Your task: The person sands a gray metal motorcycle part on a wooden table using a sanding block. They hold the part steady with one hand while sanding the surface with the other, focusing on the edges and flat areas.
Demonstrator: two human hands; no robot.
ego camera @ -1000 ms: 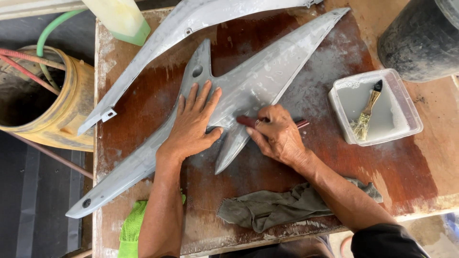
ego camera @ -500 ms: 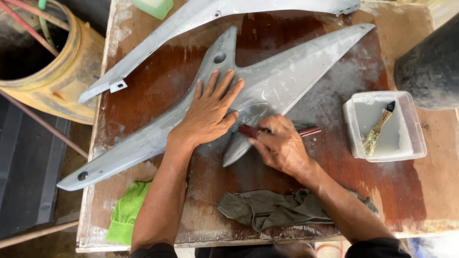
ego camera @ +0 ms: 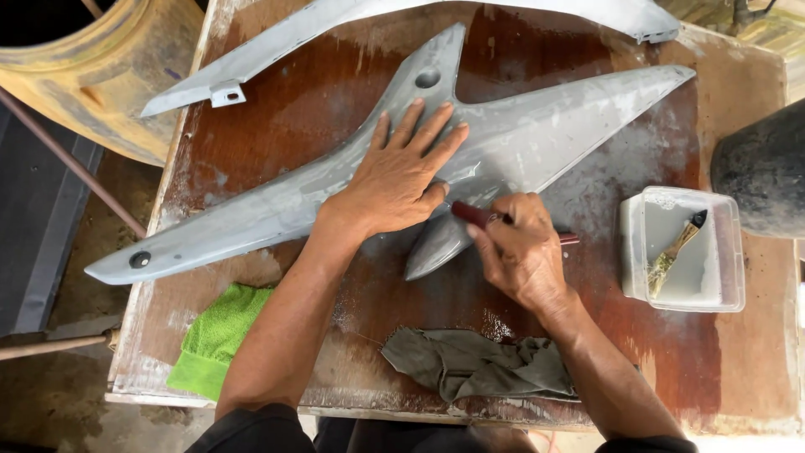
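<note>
- The right hand (ego camera: 521,252) has its fingers curled tight around a thin dark red tool (ego camera: 476,215). The tool's tip touches the grey panel (ego camera: 537,138) near its lower pointed fin.
- The left hand (ego camera: 394,180) lies flat, fingers spread wide, and presses down on the middle of the grey panel. It grips nothing.
- The grey panel lies across the brown table (ego camera: 335,92). It looks dull and dusty almost all over, so I think most of the rubbing is done. The spot by the fin looks like the part in work now.
- A second grey panel (ego camera: 277,50) lies at the far edge, untouched.
- A clear tub (ego camera: 721,285) with a brush (ego camera: 675,252) sits to the right. A grey rag (ego camera: 478,365) and a green cloth (ego camera: 214,340) lie near the front edge.
- Since half a second ago, both hands stay in the same places on the panel. The view has come closer.
</note>
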